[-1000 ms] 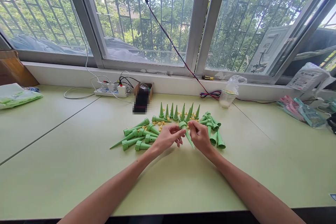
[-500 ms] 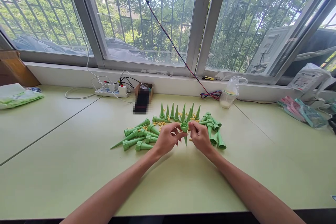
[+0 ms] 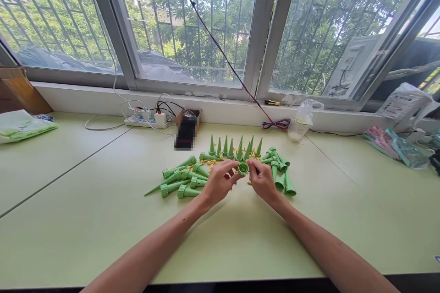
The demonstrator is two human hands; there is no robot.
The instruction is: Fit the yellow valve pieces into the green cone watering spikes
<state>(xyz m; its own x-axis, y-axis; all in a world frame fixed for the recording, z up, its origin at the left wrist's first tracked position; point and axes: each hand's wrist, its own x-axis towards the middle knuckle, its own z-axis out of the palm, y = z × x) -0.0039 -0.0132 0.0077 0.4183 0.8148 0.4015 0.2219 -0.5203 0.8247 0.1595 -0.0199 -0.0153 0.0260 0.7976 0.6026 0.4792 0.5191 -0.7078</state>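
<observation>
Held in my left hand (image 3: 222, 181) is a green plastic watering spike (image 3: 243, 168), its round open end turned toward me and the inside of the cup visible. My right hand (image 3: 261, 177) is closed in a pinch against the right side of that rim; whatever lies between its fingertips is hidden. Behind my hands, several green spikes (image 3: 225, 145) stand upright on their caps, with small yellow plastic pieces (image 3: 210, 164) scattered around them. More green spikes (image 3: 174, 187) lie on their sides by my left hand, and another pile of spikes (image 3: 289, 185) lies beyond my right hand.
The pale green table (image 3: 103, 229) runs to the window sill. Along the back are a power strip (image 3: 146, 122), a small cardboard box (image 3: 195, 119) and a plastic cup in a bag (image 3: 298, 128). Plastic bags (image 3: 395, 146) lie at right, a green-white packet (image 3: 24, 126) at left.
The spike in my left hand has tilted, so its open end now faces me and its pointed tip no longer shows below. Both hands stay in nearly the same place.
</observation>
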